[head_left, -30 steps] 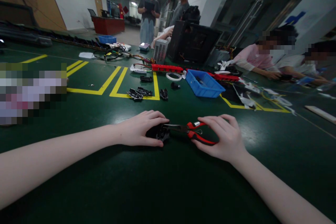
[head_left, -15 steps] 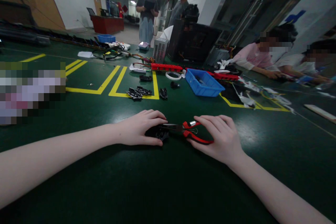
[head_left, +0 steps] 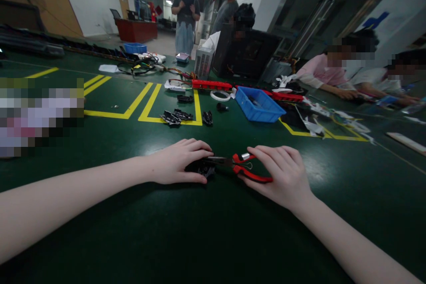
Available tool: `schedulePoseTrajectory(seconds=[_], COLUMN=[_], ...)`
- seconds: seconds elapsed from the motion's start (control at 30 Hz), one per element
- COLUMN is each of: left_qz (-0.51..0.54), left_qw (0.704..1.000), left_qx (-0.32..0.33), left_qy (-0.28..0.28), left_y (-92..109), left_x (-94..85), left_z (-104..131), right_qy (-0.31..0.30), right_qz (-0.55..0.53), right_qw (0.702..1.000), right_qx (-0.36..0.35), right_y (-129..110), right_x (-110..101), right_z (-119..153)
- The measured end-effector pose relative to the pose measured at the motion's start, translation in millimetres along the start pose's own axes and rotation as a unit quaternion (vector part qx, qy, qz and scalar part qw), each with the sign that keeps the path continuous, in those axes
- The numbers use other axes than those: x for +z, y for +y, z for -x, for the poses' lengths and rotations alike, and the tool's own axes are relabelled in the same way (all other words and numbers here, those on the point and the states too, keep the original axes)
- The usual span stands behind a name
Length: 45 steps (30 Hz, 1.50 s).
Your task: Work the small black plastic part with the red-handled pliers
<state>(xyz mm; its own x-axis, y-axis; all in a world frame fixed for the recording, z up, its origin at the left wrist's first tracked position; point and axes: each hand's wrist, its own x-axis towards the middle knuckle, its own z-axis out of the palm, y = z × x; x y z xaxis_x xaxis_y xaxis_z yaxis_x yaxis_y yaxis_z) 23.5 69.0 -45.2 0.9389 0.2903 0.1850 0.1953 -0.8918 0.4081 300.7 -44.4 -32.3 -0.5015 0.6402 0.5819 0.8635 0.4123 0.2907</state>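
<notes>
My left hand [head_left: 181, 162] is closed around a small black part [head_left: 207, 169] low over the green table, its thumb and fingers gripping opposite sides. Most of that part is hidden under the fingers, so its exact kind cannot be told. In my right hand [head_left: 288, 175] are pliers [head_left: 238, 168] with red and black handles, held with the handles somewhat apart. The long metal jaws point left and reach the black part beside my left fingertips. Whether the jaws grip it is hard to make out. Similar black parts [head_left: 178, 116] lie farther back on the table.
A blue bin [head_left: 259, 105] stands behind my right hand, with dark items inside. Near it are a white ring [head_left: 220, 96], red power strips [head_left: 212, 84] and loose cables. Yellow tape [head_left: 140, 100] marks the green tabletop [head_left: 199, 230]. Co-workers sit at the right; two people stand beyond the table.
Both hands, the pliers and the black part stay almost in place. In the background, a standing person has raised a dark tablet-like object.
</notes>
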Motion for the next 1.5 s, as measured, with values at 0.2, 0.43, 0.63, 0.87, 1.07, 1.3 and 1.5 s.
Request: schedulePoseTrajectory(seconds=[0.2, 0.43, 0.63, 0.87, 1.07, 1.3, 1.5], left_qz=[0.011, 0.002, -0.007, -0.014, -0.021, -0.02, -0.029], left_qw=[1.0, 1.0, 1.0, 1.0, 1.0, 1.0, 0.999], left_qx=[0.0, -0.002, 0.013, 0.013, 0.012, 0.019, 0.025], left_qy=[0.002, -0.007, 0.009, 0.009, 0.007, -0.004, -0.016], left_y=[0.1, 0.8, 2.3, 1.4, 0.3, 3.7, 1.3], left_x=[0.1, -0.5, 0.0, 1.0, 0.8, -1.9, -0.9], left_z=[0.2, -0.1, 0.3, 1.2, 1.4, 0.0, 0.1], right_qy=[-0.004, -0.008, -0.006, -0.003, 0.0, -0.004, 0.002], right_qz=[-0.011, 0.02, 0.035, 0.018, 0.006, 0.0, 0.0], right_qw=[1.0, 1.0, 0.999, 1.0, 1.0, 1.0, 1.0], right_qx=[-0.001, -0.016, -0.023, -0.02, -0.015, -0.012, -0.014], right_y=[4.0, 2.0, -2.8, -1.5, 1.2, 2.8, 3.1], right_x=[-0.8, -6.7, -10.8, -9.8, -5.8, -4.9, -3.9], right_z=[-0.4, -0.8, -2.0, -1.1, -0.4, -1.3, -0.8])
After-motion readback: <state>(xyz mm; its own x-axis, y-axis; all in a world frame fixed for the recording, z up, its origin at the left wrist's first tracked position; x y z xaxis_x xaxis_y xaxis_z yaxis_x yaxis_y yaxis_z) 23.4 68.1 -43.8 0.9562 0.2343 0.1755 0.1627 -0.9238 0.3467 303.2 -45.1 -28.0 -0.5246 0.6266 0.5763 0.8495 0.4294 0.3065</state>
